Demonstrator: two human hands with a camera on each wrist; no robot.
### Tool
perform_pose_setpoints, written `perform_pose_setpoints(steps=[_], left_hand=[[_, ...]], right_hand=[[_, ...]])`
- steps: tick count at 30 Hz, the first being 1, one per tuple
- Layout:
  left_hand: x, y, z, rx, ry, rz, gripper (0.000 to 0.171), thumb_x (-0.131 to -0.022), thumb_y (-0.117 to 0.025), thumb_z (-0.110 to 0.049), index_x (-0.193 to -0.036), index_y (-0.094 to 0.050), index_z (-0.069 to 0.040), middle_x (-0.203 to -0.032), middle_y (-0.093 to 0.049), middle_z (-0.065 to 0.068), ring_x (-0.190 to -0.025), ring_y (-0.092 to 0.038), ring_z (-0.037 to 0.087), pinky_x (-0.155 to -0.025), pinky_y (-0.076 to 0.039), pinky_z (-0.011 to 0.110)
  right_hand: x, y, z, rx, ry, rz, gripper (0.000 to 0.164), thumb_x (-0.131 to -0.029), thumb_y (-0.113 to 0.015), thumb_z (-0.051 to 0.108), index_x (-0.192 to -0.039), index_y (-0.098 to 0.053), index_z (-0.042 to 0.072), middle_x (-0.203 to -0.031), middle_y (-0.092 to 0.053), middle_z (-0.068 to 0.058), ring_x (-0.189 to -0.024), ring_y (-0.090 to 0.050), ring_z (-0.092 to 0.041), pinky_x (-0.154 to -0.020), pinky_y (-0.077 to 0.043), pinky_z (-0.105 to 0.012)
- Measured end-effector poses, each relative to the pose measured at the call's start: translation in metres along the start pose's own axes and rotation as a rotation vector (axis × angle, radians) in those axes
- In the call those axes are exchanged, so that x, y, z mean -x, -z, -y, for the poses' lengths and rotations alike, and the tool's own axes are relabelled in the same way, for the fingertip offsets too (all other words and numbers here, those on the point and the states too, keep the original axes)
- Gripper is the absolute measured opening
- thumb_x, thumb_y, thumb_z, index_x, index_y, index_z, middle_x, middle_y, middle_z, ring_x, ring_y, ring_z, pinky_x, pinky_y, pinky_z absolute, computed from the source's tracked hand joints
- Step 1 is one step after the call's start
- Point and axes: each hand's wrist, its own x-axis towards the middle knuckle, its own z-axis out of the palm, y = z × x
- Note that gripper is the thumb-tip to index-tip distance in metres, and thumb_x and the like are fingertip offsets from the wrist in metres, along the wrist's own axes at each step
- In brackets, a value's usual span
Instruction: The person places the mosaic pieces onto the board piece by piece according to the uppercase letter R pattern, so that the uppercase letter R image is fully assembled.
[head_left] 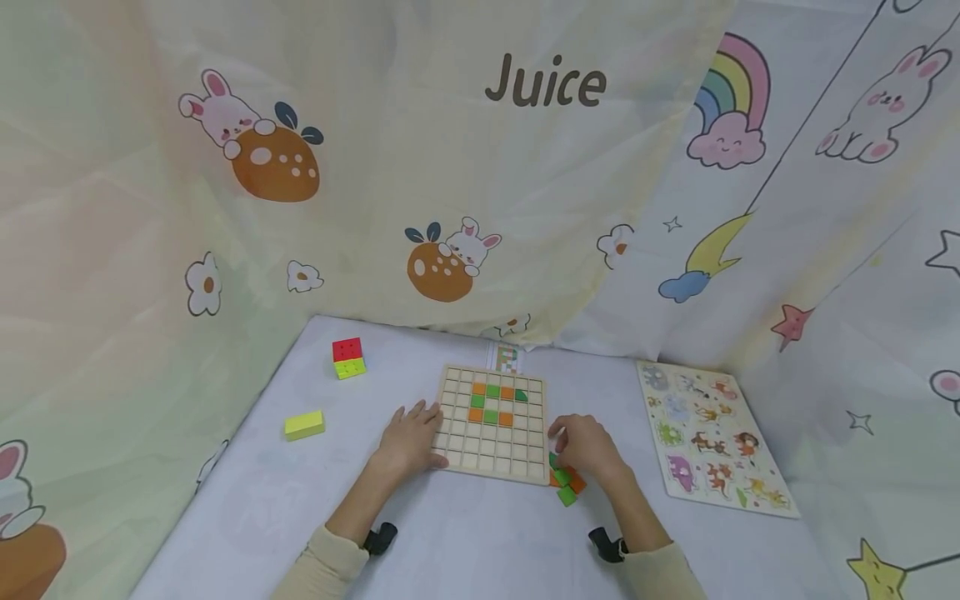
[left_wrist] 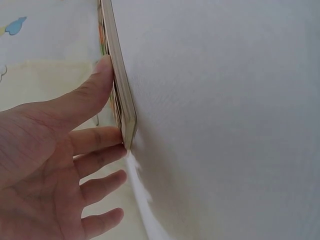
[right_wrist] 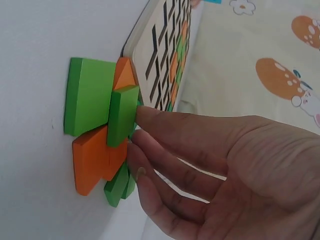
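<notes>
A wooden grid board [head_left: 465, 450] lies on the table with orange and green blocks [head_left: 492, 390] set in its upper middle cells. My left hand [head_left: 408, 440] rests at the board's left edge, fingers spread; in the left wrist view its thumb [left_wrist: 102, 75] touches the board's side. By the lower right corner is a small pile of loose green [right_wrist: 92, 95] and orange blocks [right_wrist: 90, 157]. My right hand [head_left: 585, 443] reaches into this pile with bent fingers. Thumb and fingertips pinch a dark green block [right_wrist: 133, 131] there, mostly hidden behind a lighter green one.
A red and yellow-green cube [head_left: 348, 358] and a yellow block [head_left: 303, 426] sit at the left. A printed pattern card [head_left: 507, 358] lies behind the board. At the right is an animal puzzle board [head_left: 712, 437]. Patterned cloth hangs around the table.
</notes>
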Motion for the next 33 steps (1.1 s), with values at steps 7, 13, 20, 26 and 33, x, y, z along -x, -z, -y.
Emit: perform_pose_setpoints(steps=[7,13,20,26,33], left_hand=[[0.001,0.000,0.000,0.001,0.003,0.007,0.088,-0.080,-0.089,-0.045,-0.148,-0.056,0.001,-0.160,-0.048,0.015,-0.153,-0.035,0.038,-0.123,-0.028,0.060],[0.000,0.000,0.001,-0.005,0.006,0.013,0.089,-0.080,-0.088,-0.045,-0.149,-0.055,0.001,-0.160,-0.047,0.015,-0.153,-0.034,0.038,-0.123,-0.028,0.060],[-0.001,-0.001,0.002,-0.014,0.009,0.016,0.089,-0.081,-0.088,-0.046,-0.149,-0.054,0.000,-0.160,-0.047,0.014,-0.153,-0.034,0.037,-0.124,-0.027,0.059],[-0.003,-0.002,0.003,-0.013,0.008,0.025,0.089,-0.081,-0.088,-0.047,-0.150,-0.054,-0.001,-0.161,-0.047,0.014,-0.153,-0.034,0.037,-0.124,-0.027,0.059],[-0.003,-0.003,0.003,-0.009,-0.001,0.013,0.089,-0.080,-0.089,-0.046,-0.148,-0.055,0.001,-0.160,-0.047,0.015,-0.153,-0.035,0.038,-0.124,-0.027,0.059]], right_hand=[[0.002,-0.004,0.003,0.020,-0.016,-0.006,0.044,-0.069,-0.095,0.002,-0.108,-0.074,0.004,-0.075,-0.066,0.001,-0.064,-0.062,-0.016,-0.058,-0.053,-0.031],[-0.004,-0.007,-0.005,-0.025,-0.004,-0.027,0.048,-0.071,-0.093,0.003,-0.115,-0.073,0.005,-0.074,-0.064,0.001,-0.061,-0.059,-0.016,-0.054,-0.050,-0.030],[-0.013,0.003,-0.010,-0.104,0.032,-0.110,0.056,-0.075,-0.082,-0.002,-0.129,-0.067,0.003,-0.078,-0.066,0.000,-0.062,-0.060,-0.017,-0.053,-0.050,-0.030],[-0.020,0.006,-0.007,-0.179,0.053,-0.182,0.066,-0.078,-0.089,0.006,-0.138,-0.062,0.003,-0.083,-0.074,0.001,-0.068,-0.067,-0.015,-0.060,-0.055,-0.032],[-0.026,0.001,0.000,-0.284,0.084,-0.247,0.048,-0.077,-0.092,0.009,-0.122,-0.074,0.004,-0.081,-0.077,0.002,-0.070,-0.072,-0.013,-0.066,-0.059,-0.033]])
